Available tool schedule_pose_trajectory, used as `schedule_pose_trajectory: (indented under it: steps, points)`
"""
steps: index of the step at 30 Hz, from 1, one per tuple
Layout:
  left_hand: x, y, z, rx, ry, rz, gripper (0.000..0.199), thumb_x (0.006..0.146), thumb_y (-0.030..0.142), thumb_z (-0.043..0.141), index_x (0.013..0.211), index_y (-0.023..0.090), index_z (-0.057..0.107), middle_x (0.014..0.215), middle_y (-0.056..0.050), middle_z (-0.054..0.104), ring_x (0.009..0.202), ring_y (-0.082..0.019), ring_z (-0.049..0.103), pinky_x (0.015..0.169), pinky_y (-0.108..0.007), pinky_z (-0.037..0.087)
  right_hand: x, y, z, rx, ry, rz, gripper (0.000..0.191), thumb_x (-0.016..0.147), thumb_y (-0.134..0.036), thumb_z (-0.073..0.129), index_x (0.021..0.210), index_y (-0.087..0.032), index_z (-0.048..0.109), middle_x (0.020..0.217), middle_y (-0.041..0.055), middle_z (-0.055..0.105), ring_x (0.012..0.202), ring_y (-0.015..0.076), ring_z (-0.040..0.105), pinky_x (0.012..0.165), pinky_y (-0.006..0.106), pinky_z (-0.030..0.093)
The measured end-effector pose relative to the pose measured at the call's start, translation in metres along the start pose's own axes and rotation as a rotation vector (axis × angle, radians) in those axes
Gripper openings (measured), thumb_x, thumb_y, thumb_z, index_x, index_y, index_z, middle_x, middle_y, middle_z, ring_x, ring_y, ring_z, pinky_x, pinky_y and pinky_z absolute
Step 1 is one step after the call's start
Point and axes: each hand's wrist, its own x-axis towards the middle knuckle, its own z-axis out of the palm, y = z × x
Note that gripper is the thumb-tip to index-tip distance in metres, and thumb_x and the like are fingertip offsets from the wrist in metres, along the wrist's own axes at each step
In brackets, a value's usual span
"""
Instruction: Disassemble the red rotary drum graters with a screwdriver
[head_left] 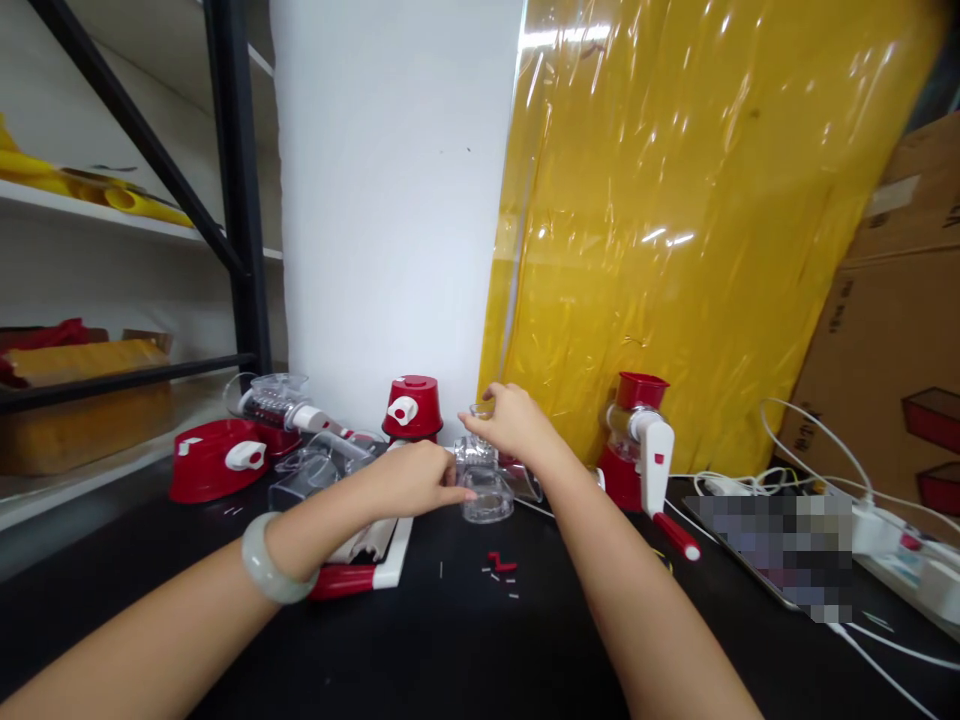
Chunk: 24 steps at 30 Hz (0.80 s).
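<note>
My left hand (420, 478) has its thumb and curled fingers at the left side of a clear plastic grater housing (487, 508), gripping it above the black table. Coming down from the upper right, my right hand (514, 425) holds the housing's upper part between thumb and fingers. Part of the housing is hidden behind both hands. On the table in front of it lie small red plastic pieces (504, 566) and several thin metal pins (513, 596). A crank handle (388, 566), white with a red grip, lies under my left forearm.
Behind my hands stands a red grater base (415, 408); another red base (214, 468) is at left beside a drum grater part (274, 400). An assembled rotary grater (630, 455) stands at right. Farther right are a tablet (739, 550), white cables (750, 484) and cardboard boxes (862, 310).
</note>
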Motion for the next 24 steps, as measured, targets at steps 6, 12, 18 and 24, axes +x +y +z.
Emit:
schedule_pose_trajectory:
  steps: [6,12,18,24]
  points:
    - [0.000,-0.009,-0.003,0.110,-0.125,-0.042,0.042,0.078,0.059,0.064,0.073,0.017,0.071,0.071,-0.008,0.071,0.063,-0.021,0.063,0.055,-0.028,0.039,-0.005,-0.010,0.017,0.009,-0.109,-0.049,0.062,0.078,-0.064,0.062,0.115,-0.014,0.062,0.111,0.0176,0.060,0.101,0.0295,0.063,0.087,0.037,0.048]
    - [0.003,-0.015,0.004,0.096,-0.148,-0.035,0.037,0.076,0.055,0.068,0.077,0.019,0.074,0.074,-0.007,0.073,0.066,-0.022,0.064,0.056,-0.028,0.040,-0.007,-0.010,0.021,-0.002,-0.196,-0.045,0.075,0.078,-0.073,0.057,0.122,-0.012,0.059,0.117,0.0196,0.056,0.100,0.0298,0.063,0.089,0.039,0.047]
    - [0.003,-0.017,0.007,0.091,-0.152,-0.032,0.035,0.077,0.054,0.066,0.079,0.020,0.075,0.074,-0.006,0.073,0.065,-0.021,0.065,0.054,-0.028,0.038,-0.008,-0.007,0.017,-0.020,-0.286,-0.050,0.075,0.079,-0.070,0.056,0.126,-0.012,0.055,0.120,0.0206,0.052,0.100,0.0314,0.063,0.089,0.040,0.048]
    - [0.006,-0.022,0.011,0.101,-0.146,-0.029,0.035,0.077,0.054,0.067,0.073,0.020,0.073,0.070,-0.006,0.072,0.064,-0.022,0.064,0.054,-0.028,0.039,-0.009,-0.002,0.011,-0.063,-0.396,-0.081,0.083,0.071,-0.069,0.066,0.132,-0.015,0.050,0.127,0.0202,0.047,0.101,0.0339,0.063,0.087,0.042,0.049]
